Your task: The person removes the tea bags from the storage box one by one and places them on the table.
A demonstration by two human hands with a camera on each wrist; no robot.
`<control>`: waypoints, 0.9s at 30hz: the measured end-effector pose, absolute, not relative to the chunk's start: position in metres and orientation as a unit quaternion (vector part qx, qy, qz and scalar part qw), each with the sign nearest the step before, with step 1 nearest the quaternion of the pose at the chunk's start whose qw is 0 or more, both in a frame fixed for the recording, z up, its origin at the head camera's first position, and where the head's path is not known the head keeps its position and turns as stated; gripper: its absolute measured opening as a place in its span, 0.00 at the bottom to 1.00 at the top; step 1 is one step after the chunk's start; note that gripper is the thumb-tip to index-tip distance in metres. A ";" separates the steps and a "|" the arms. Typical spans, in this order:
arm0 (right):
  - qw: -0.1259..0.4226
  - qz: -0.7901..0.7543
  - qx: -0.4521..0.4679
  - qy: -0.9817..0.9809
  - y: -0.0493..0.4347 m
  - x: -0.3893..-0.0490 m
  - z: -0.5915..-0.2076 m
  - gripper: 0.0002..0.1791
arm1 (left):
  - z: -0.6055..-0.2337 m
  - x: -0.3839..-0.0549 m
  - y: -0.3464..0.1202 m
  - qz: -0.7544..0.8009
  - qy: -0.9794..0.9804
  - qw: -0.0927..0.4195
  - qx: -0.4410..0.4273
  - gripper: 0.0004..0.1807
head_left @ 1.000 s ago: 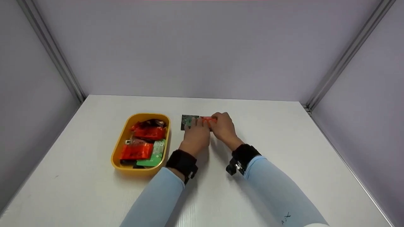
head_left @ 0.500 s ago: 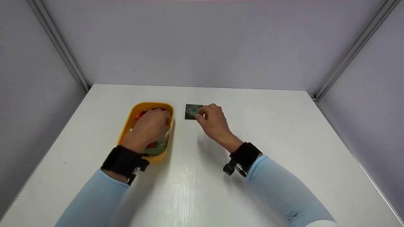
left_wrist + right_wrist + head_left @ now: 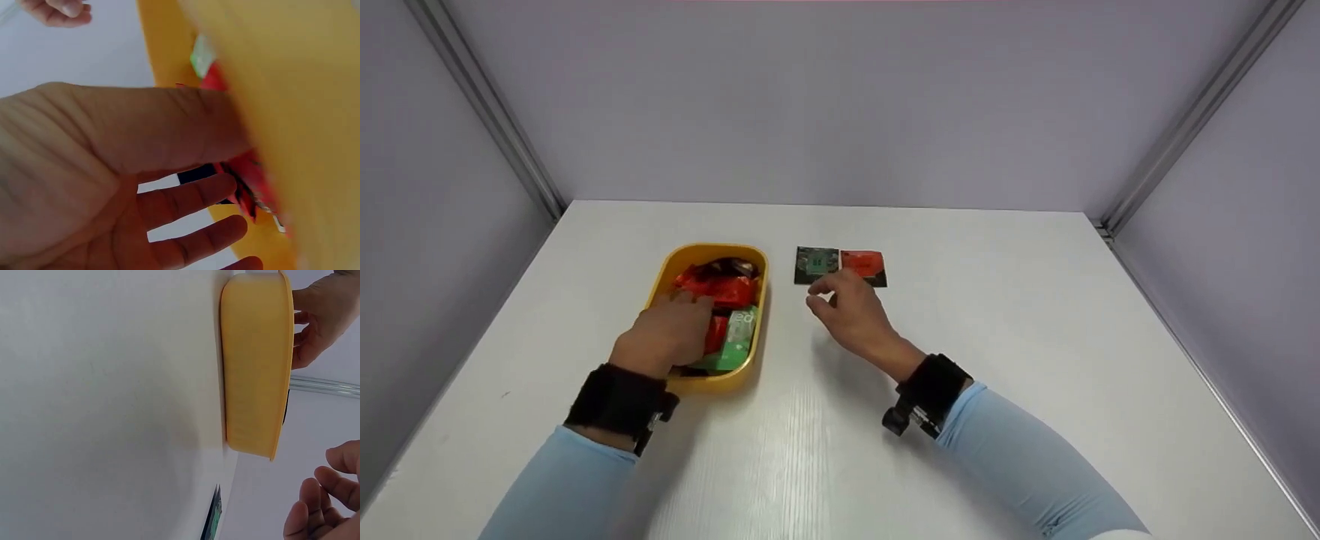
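Observation:
My left hand (image 3: 671,330) reaches into a yellow plastic basket (image 3: 720,382), its fingers apart and fairly straight beside red packets (image 3: 727,291). In the left wrist view the thumb (image 3: 169,126) passes behind the near basket wall, so its tip is hidden. A green packet (image 3: 739,334) lies in the basket's right side. My right hand (image 3: 847,311), fingers loosely bent and holding nothing, hovers just in front of two flat packets on the table. One is dark green (image 3: 816,264); the other is red with a black lower edge (image 3: 862,264), side by side with it.
The white table (image 3: 997,300) ends at a grey back wall (image 3: 825,105), with side panels left and right. The basket's rim stands above the tabletop, left of the two laid-out packets.
The left hand has gone from the flat packets into the basket, then to its nearer left part. The right hand has drawn back from the red packet, which stays on the table.

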State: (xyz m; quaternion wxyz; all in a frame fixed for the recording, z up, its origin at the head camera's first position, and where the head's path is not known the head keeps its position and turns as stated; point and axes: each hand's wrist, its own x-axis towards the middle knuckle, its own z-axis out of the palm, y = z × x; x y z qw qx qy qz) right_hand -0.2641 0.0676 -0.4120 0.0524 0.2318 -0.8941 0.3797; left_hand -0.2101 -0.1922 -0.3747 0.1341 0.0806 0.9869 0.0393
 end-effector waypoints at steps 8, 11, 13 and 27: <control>0.028 0.381 0.222 -0.897 0.066 -0.258 -0.420 0.09 | -0.387 -0.210 -0.198 0.039 0.989 0.123 0.070 0.31; 0.024 0.383 0.225 -0.896 0.066 -0.256 -0.421 0.08 | -0.382 -0.207 -0.195 0.038 0.991 0.104 0.080 0.30; 0.024 0.384 0.226 -0.895 0.066 -0.255 -0.420 0.08 | -0.376 -0.204 -0.191 0.039 0.992 0.081 0.088 0.30; -0.038 0.481 0.202 -0.852 0.060 -0.242 -0.404 0.16 | -0.367 -0.194 -0.134 0.045 0.973 -0.108 0.200 0.26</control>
